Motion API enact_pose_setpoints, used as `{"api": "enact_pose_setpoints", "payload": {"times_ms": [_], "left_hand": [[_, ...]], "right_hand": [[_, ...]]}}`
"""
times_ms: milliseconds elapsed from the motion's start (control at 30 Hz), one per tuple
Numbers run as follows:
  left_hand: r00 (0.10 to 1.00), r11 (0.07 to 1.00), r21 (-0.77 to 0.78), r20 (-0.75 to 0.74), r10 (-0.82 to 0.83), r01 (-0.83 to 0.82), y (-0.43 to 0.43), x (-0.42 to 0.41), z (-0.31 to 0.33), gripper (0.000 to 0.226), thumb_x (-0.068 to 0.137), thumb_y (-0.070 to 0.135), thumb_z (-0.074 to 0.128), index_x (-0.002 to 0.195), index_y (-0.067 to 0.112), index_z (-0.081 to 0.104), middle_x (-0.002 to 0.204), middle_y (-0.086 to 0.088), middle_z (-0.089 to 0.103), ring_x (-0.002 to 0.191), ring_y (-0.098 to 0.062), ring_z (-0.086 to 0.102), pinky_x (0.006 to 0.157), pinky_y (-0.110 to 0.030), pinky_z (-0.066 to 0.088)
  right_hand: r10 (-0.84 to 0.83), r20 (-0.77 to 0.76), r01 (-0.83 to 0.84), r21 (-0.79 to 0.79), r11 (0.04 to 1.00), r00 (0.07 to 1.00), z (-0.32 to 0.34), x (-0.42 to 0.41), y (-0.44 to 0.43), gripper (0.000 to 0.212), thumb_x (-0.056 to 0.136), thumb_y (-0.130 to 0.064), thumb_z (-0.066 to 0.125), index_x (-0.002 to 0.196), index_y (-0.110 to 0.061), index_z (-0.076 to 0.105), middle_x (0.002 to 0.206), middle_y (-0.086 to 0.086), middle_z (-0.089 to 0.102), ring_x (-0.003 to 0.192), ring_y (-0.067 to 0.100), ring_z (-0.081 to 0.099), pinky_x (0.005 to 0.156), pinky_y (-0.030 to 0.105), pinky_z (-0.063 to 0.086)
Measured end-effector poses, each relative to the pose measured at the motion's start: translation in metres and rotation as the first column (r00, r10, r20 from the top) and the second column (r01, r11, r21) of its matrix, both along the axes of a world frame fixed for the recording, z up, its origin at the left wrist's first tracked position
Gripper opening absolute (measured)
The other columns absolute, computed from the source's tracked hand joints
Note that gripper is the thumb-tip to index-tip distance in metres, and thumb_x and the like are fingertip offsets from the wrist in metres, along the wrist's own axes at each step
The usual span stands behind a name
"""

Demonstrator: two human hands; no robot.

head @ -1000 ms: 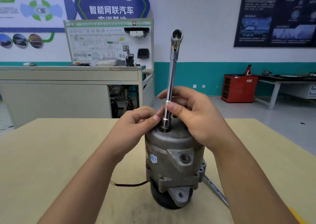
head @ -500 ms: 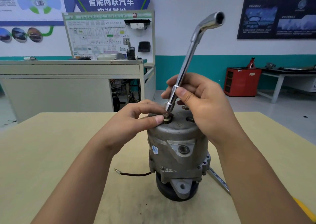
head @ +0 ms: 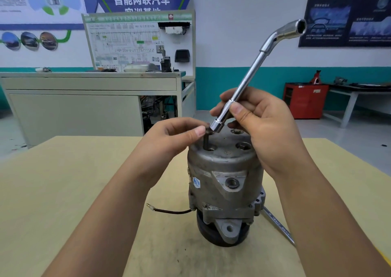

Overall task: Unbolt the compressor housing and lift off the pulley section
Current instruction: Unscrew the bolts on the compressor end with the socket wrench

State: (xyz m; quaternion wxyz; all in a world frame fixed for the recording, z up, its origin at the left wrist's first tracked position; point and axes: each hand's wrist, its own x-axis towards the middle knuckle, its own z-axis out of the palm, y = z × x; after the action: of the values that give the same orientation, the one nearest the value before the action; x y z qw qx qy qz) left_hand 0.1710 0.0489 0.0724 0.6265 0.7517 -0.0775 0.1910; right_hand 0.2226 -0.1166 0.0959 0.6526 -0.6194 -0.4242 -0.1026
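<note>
Left hand (head: 175,137) pinches bolt (head: 206,141) head; right hand (head: 262,124) grips wrench (head: 246,79) | compressor (head: 224,177): likely heavy, rigid; hold round its body | bolt: slim, probably greasy

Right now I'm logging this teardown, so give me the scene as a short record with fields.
Compressor: upright on the table, pulley end down
Bolt: partly drawn out of its hole in the top face
Left hand: pinches the bolt head
Right hand: holds the L-shaped socket wrench, tilted, lower socket beside the bolt head
Other bolts: two visible, seated in the top face
Wire: lies on the table, left of the compressor
</note>
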Motion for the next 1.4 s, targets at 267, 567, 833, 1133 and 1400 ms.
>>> {"api": "enact_pose_setpoints", "payload": {"times_ms": [267, 567, 833, 1133, 1400], "left_hand": [[0.858, 0.851, 0.147, -0.034, 0.513, -0.504, 0.040, -0.002, 0.003, 0.014, 0.082, 0.037, 0.071, 0.072, 0.028, 0.071, 0.081, 0.012, 0.070, 0.078, -0.002, 0.060, 0.072, -0.029, 0.047], [0.633, 0.545, 0.830, -0.358, 0.686, -0.121, 0.074, 0.041, -0.064, 0.031, 0.089, 0.036, 0.066, 0.068, 0.013, 0.070, 0.062, 0.002, 0.059, 0.057, -0.013, 0.049, 0.049, -0.023, 0.036], [0.530, 0.436, 0.896, -0.328, 0.782, -0.087, 0.090, 0.056, -0.102, 0.033, 0.086, 0.033, 0.067, 0.065, 0.014, 0.050, 0.069, 0.001, 0.054, 0.076, -0.020, 0.056, 0.064, -0.026, 0.042], [0.524, 0.453, 0.890, -0.359, 0.772, -0.057, 0.098, 0.060, -0.111, 0.031, 0.084, 0.041, 0.066, 0.071, 0.014, 0.062, 0.082, -0.002, 0.069, 0.085, -0.018, 0.065, 0.073, -0.027, 0.050], [0.577, 0.421, 0.890, -0.254, 0.777, -0.175, 0.081, 0.055, -0.081, 0.037, 0.087, 0.050, 0.063, 0.087, 0.013, 0.054, 0.070, 0.004, 0.055, 0.078, -0.019, 0.054, 0.063, -0.026, 0.039]], "right_hand": [[-0.012, -0.012, 0.011, -0.018, 1.000, 1.000, 0.000, -0.001, 0.001, 0.022, 0.095, -0.004, 0.048, 0.091, -0.022, 0.060, 0.077, -0.010, 0.073, 0.078, 0.003, 0.068, 0.068, 0.014, 0.049], [0.027, -0.024, -0.026, 0.039, 0.999, 0.999, -0.003, -0.001, 0.001, 0.021, 0.095, -0.004, 0.047, 0.092, -0.020, 0.060, 0.078, -0.005, 0.073, 0.081, 0.010, 0.069, 0.080, 0.026, 0.052], [0.046, -0.014, -0.046, 0.039, 0.998, 0.999, -0.003, 0.002, 0.002, 0.018, 0.094, -0.006, 0.047, 0.093, -0.020, 0.059, 0.081, -0.005, 0.073, 0.086, 0.013, 0.069, 0.077, 0.024, 0.053], [0.002, -0.040, 0.001, 0.063, 0.998, 0.999, 0.001, 0.001, -0.005, 0.020, 0.095, -0.004, 0.046, 0.092, -0.019, 0.059, 0.077, -0.004, 0.072, 0.084, 0.014, 0.069, 0.083, 0.037, 0.054], [-0.138, 0.085, 0.154, -0.217, 0.964, 0.987, 0.009, 0.006, -0.032, 0.022, 0.093, -0.003, 0.052, 0.084, -0.022, 0.058, 0.075, -0.010, 0.071, 0.073, 0.000, 0.066, 0.070, 0.011, 0.048]]}}
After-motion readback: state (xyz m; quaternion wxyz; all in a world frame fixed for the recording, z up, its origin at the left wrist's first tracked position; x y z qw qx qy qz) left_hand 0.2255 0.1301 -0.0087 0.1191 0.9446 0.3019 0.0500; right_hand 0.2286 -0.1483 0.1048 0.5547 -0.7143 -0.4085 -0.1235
